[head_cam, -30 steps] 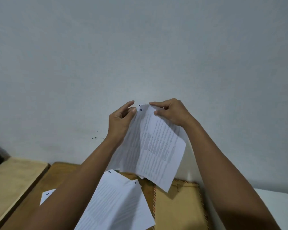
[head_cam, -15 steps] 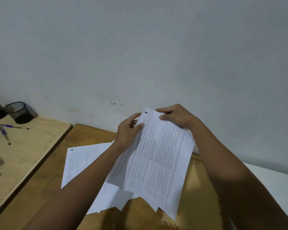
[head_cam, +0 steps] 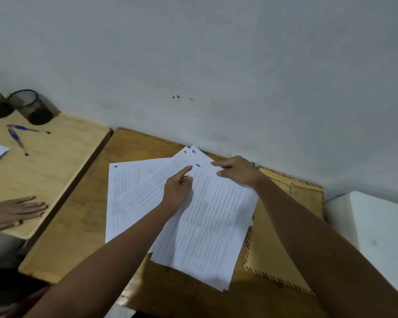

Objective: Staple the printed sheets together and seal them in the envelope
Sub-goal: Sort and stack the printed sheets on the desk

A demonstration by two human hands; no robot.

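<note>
Early stage. Printed sheets (head_cam: 193, 214) lie fanned and uneven on the bench near its back edge, not squared, no staple visible. Left hand (head_cam: 177, 193) rests on the fan, forefinger straight, pointing at a corner number; its grip holds nothing. Right hand (head_cam: 237, 172) pinches the top sheet's upper corner. Envelope (head_cam: 285, 226) lies flat under the sheets' right side, unfilled. No stapler in sight. Left: aligning, stapling, inserting, sealing.
</note>
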